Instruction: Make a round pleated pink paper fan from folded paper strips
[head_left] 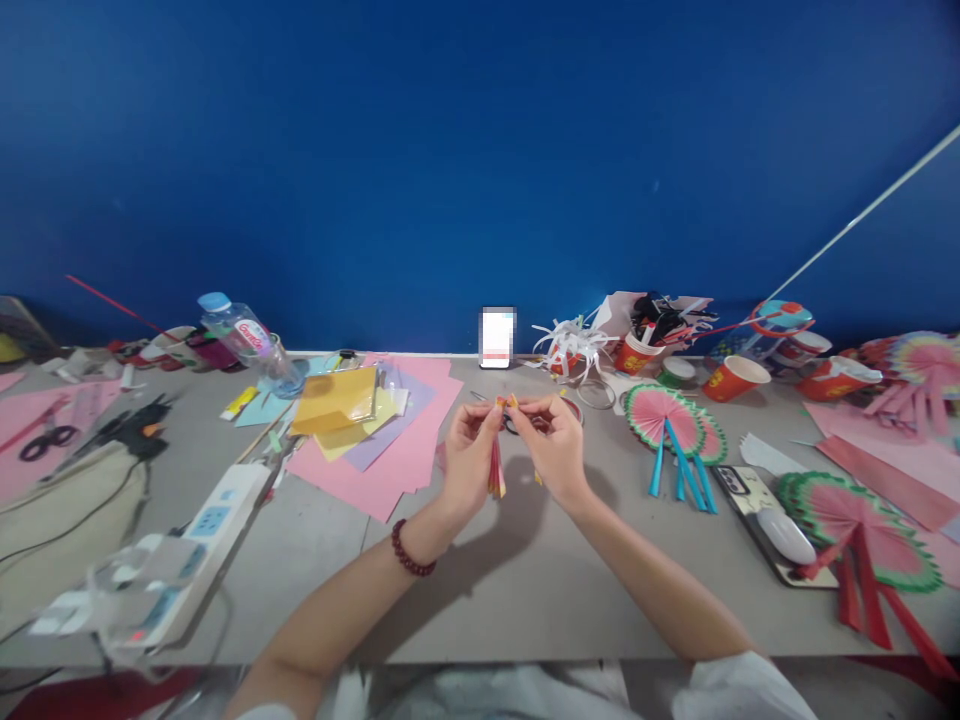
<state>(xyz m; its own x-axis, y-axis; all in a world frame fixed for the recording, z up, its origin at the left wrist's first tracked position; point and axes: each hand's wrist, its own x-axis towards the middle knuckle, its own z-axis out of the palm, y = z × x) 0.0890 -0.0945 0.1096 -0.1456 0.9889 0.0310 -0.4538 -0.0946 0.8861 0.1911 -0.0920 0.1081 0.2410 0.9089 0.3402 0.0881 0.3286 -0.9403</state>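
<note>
My left hand (469, 455) and my right hand (551, 445) are raised together over the middle of the grey table (480, 590). Both pinch a narrow folded strip of red and yellow paper (497, 470). The fingertips meet at the strip's top end, and the rest hangs down against my left palm. A dark red bead bracelet (410, 553) circles my left wrist.
A stack of pink, yellow and lilac sheets (375, 430) lies left of my hands. A power strip (187, 550), glue gun (135, 425) and scissors (45, 440) sit far left. Pink paper fans with blue sticks (675, 430) and red sticks (862, 530), cups (735, 378) and a phone (497, 337) lie right and behind.
</note>
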